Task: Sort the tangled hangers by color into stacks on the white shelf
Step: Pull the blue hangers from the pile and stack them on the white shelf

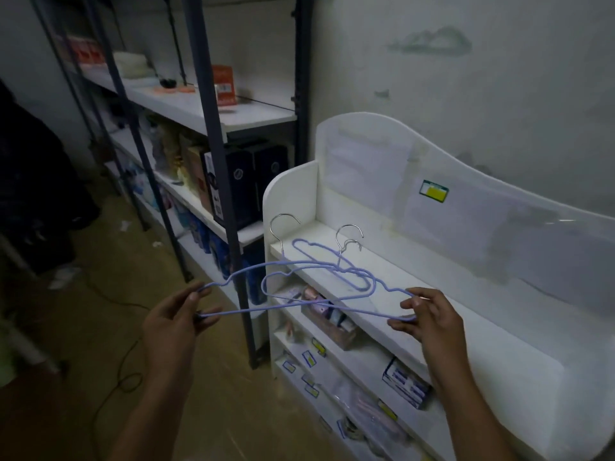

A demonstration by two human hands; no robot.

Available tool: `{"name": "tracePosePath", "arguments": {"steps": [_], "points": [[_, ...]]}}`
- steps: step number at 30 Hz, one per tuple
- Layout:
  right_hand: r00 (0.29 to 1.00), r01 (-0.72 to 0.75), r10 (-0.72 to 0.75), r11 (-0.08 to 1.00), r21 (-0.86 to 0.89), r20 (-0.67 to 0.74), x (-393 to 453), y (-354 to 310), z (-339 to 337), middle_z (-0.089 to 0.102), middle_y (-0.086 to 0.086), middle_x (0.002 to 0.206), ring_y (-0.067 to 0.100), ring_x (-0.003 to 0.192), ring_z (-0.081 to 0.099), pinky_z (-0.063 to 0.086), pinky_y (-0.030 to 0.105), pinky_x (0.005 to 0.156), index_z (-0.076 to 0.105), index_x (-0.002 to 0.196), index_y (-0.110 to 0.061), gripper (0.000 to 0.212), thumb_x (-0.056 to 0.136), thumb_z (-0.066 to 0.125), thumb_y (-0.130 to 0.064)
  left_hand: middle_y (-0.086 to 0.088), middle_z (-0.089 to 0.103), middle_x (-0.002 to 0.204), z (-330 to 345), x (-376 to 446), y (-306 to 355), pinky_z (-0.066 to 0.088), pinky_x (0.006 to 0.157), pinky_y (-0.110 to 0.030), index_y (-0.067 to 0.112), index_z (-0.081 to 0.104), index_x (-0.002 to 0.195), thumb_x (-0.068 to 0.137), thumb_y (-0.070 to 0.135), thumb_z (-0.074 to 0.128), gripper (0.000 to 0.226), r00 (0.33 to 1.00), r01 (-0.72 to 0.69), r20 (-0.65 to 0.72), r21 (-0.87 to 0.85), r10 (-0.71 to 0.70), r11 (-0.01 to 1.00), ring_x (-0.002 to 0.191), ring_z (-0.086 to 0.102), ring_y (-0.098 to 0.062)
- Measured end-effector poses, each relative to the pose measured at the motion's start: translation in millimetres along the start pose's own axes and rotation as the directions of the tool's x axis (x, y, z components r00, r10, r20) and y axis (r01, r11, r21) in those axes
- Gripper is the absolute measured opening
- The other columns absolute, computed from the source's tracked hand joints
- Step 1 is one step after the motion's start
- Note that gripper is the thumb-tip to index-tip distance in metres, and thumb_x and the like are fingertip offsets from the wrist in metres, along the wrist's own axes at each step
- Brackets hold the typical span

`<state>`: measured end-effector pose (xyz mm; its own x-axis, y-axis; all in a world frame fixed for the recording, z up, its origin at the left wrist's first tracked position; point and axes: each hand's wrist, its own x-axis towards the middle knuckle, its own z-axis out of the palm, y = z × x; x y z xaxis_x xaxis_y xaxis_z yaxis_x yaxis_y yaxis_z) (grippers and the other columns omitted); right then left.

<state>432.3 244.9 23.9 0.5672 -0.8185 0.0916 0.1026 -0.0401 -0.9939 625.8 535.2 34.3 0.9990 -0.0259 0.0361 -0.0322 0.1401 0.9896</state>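
I hold a light purple wire hanger (299, 306) with a silver hook level in front of the white shelf (432, 294). My left hand (176, 317) pinches its left end and my right hand (429, 314) pinches its right end. Its hook points toward the shelf's left side panel. A small stack of purple hangers (332, 264) with silver hooks lies on the shelf's top board, partly jutting over the front edge under the held one.
A dark metal rack (216, 134) with boxes and bottles stands left of the white shelf. Lower boards of the white shelf hold boxes and labelled packets (404, 382). A cable (109, 387) trails over the brown floor. Wall behind.
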Motion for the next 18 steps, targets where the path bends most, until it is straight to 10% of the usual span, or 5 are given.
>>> {"name": "tracePosePath", "arguments": {"steps": [18], "points": [[0.987, -0.031, 0.031, 1.000, 0.002, -0.157, 149, 41, 31, 0.061, 0.020, 0.092, 0.043, 0.064, 0.069, 0.061, 0.038, 0.070, 0.063, 0.103, -0.008, 0.015, 0.101, 0.048, -0.012, -0.005, 0.073, 0.103, 129, 159, -36, 0.060, 0.062, -0.023, 0.013, 0.068, 0.113, 0.099, 0.009, 0.050, 0.023, 0.985, 0.040, 0.165, 0.043, -0.047, 0.998, 0.077, 0.074, -0.022]]}}
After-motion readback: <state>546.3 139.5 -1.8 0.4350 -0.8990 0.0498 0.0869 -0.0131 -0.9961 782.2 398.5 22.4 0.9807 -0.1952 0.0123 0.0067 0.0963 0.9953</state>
